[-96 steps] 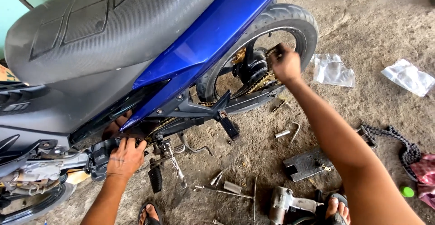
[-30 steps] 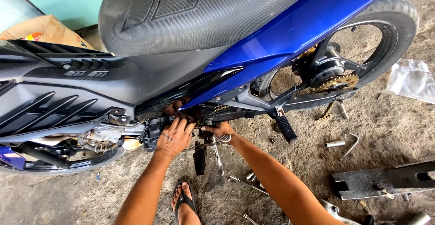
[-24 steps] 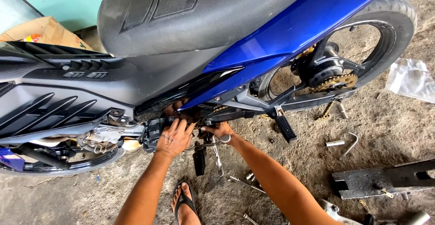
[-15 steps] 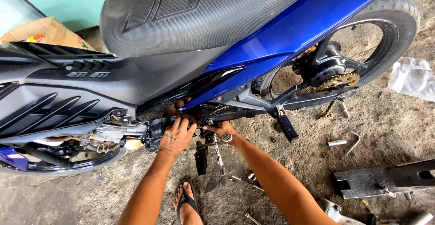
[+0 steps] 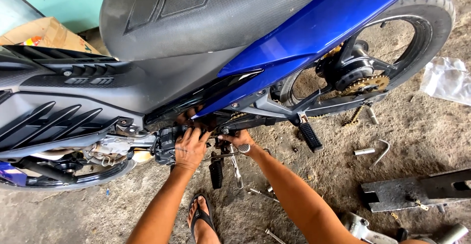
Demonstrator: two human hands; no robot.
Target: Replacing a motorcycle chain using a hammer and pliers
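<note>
A blue and black motorcycle (image 5: 304,33) fills the upper part of the head view, with its rear wheel (image 5: 417,33) at the right. My left hand (image 5: 189,146) rests on the dark engine part (image 5: 166,143) under the seat, fingers spread over it. Just to its right, my right hand (image 5: 238,138) reaches under the frame near the front sprocket area; its fingertips are hidden, so what they touch is unclear. A gold rear sprocket (image 5: 368,83) sits on the wheel hub, and a drive chain (image 5: 354,116) hangs loose below it.
On the gritty concrete floor lie a bent metal tool (image 5: 380,153), a short socket (image 5: 364,151), a grey metal block (image 5: 392,195) and a clear plastic bag (image 5: 449,79). A footpeg (image 5: 310,136) sticks out. My sandalled foot (image 5: 201,219) is below. A cardboard box (image 5: 46,33) stands at the far left.
About three seconds ago my right hand was up at the rear sprocket; it has come forward beside my left hand under the frame. Over the last second both hands barely moved.
</note>
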